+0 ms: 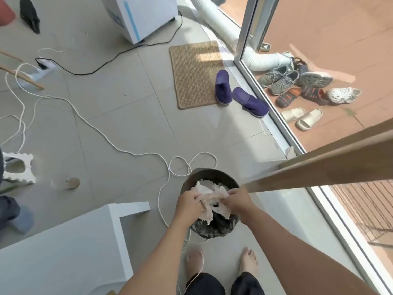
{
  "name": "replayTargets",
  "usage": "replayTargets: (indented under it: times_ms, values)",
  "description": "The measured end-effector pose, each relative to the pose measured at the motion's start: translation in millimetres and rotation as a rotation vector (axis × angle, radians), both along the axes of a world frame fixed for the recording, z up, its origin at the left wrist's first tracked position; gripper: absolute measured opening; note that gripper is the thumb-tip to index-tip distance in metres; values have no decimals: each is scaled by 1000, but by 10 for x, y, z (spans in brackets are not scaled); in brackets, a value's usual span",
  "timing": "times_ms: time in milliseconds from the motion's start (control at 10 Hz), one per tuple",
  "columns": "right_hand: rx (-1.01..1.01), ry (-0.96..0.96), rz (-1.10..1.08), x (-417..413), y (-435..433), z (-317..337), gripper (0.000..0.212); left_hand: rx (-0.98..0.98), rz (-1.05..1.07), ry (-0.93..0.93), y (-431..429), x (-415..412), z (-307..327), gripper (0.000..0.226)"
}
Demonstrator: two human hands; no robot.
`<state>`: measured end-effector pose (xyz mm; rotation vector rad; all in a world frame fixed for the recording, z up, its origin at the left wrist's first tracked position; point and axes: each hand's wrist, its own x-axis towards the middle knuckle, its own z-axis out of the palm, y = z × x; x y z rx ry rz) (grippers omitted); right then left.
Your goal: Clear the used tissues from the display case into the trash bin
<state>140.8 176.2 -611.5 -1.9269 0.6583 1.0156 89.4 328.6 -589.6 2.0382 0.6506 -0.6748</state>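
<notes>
A round dark trash bin point(196, 175) with a black liner stands on the tiled floor just ahead of my bare feet. Both hands are over its mouth, holding a crumpled bunch of white used tissues point(209, 200) between them. My left hand point(188, 204) grips the bunch from the left, my right hand point(239, 202) from the right. More white tissue lies inside the bin under the bunch. The display case is not clearly in view.
A white table point(70, 245) stands at lower left and a wooden beam point(319, 167) crosses from the right. White cord point(110, 143) loops over the floor by the bin. Purple slippers point(223, 87) lie beside a woven mat point(194, 73); a glass door frame point(265, 107) runs along the right.
</notes>
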Motion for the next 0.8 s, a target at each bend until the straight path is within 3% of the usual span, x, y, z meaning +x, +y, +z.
replayTargets:
  times_ms: [100,200,300,400,500,600,700,800]
  values:
    - [56,93,-157,-11,19,-611,23,-15,21,52,8,32,-582,40]
    - [98,157,-249,-8,60,-1106,18,-25,36,107,-9,41,-1096,38]
    - [114,167,-263,31,122,-1473,27,-46,-6,161,2,60,-1558,19]
    - [120,148,-141,84,125,-1747,18,-70,-127,214,64,85,-1952,37]
    - [91,127,87,128,116,-1771,27,-16,-287,241,108,94,-2105,65]
    - [-26,91,351,120,112,-1630,58,60,-378,198,99,54,-1959,81]
    - [-141,28,508,126,117,-1342,59,64,-319,172,159,30,-1721,83]
    - [-190,-77,567,176,154,-920,45,133,-295,54,227,84,-1339,49]
